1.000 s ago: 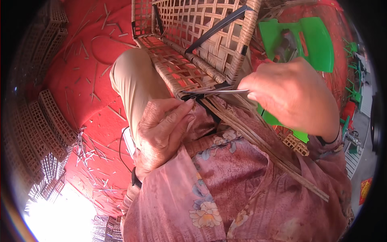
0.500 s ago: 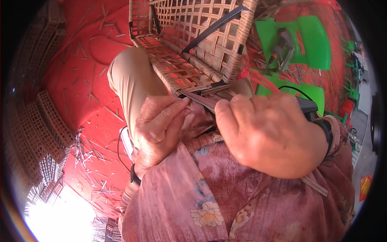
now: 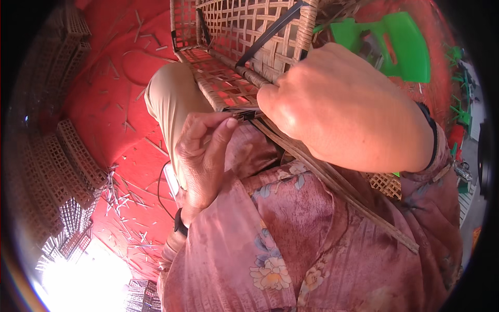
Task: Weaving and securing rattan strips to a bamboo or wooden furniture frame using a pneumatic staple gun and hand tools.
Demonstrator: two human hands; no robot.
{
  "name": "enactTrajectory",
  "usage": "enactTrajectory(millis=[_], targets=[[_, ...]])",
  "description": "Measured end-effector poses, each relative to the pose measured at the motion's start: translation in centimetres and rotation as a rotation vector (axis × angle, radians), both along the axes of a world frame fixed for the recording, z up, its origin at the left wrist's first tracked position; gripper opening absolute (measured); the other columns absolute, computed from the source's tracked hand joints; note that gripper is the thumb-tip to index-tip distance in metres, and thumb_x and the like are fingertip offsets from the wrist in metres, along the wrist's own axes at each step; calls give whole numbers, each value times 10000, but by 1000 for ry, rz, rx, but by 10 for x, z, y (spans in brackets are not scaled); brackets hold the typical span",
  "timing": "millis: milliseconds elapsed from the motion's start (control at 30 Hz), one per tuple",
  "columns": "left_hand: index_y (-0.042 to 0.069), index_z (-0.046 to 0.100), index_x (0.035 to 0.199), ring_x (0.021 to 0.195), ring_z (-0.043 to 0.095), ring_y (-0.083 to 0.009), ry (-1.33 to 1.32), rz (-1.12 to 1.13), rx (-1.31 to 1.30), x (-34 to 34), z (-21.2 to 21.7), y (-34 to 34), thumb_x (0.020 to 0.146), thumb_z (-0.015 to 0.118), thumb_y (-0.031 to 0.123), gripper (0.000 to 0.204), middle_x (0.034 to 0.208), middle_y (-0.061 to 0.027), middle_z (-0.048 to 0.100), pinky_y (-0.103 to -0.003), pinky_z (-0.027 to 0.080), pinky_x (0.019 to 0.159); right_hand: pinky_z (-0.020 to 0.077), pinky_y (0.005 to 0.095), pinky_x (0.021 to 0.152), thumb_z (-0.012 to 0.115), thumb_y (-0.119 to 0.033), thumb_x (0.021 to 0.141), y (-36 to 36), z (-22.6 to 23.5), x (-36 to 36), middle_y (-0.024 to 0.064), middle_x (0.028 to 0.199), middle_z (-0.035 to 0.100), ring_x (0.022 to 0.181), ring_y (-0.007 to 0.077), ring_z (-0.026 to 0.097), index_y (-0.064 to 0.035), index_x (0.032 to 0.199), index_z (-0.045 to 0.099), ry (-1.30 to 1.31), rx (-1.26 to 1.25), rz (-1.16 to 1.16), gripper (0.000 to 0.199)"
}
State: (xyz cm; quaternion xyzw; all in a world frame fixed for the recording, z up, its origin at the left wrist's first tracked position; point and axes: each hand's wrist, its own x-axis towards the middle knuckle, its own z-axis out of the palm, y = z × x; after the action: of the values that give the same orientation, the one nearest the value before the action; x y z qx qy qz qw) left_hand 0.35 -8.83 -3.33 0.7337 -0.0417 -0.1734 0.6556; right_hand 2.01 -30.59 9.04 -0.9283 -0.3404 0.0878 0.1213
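Observation:
A woven rattan frame [image 3: 308, 26] with open lattice panels and dark braces stands before my knees, its near corner by my hands. At that corner, my left hand [image 3: 200, 156] is closed in a pinch, thumb and forefinger on the end of a thin strip. My right hand [image 3: 343, 112] is a fist, back upward, just right of the corner; its fingertips and whatever they grip are hidden beneath. Long tan rattan strips [image 3: 358, 205] run from the corner under my right hand and slant across my lap.
A green plastic seat [image 3: 408, 52] is at the far right, partly behind my right hand. Strip scraps [image 3: 122, 197] litter the red floor covering [image 3: 112, 135]. Stacked woven panels [image 3: 78, 156] line the left side. A dark cord [image 3: 159, 192] hangs beside my left wrist.
My right hand has moved up and slightly left, turned its back upward, and now covers the dark tool on the green seat. The tan strips across my lap are uncovered.

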Motion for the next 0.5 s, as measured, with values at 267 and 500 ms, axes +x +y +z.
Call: enactTrajectory(millis=[267, 500], targets=[[1, 636, 998, 730, 610, -158, -222, 98, 232, 6, 6, -6, 845, 721, 33, 178, 834, -78, 616, -291, 499, 700, 481, 422, 545, 642, -18, 669, -10, 1, 11, 161, 572, 563, 602, 342, 627, 11, 709, 590, 72, 140, 38, 72], [32, 676, 1047, 838, 598, -250, -1058, -178, 477, 7, 7, -3, 687, 788, -34, 382, 972, -80, 627, -366, 492, 716, 487, 427, 578, 643, -14, 649, -12, 1, 7, 176, 595, 569, 636, 344, 633, 17, 671, 582, 28, 226, 25, 72]])
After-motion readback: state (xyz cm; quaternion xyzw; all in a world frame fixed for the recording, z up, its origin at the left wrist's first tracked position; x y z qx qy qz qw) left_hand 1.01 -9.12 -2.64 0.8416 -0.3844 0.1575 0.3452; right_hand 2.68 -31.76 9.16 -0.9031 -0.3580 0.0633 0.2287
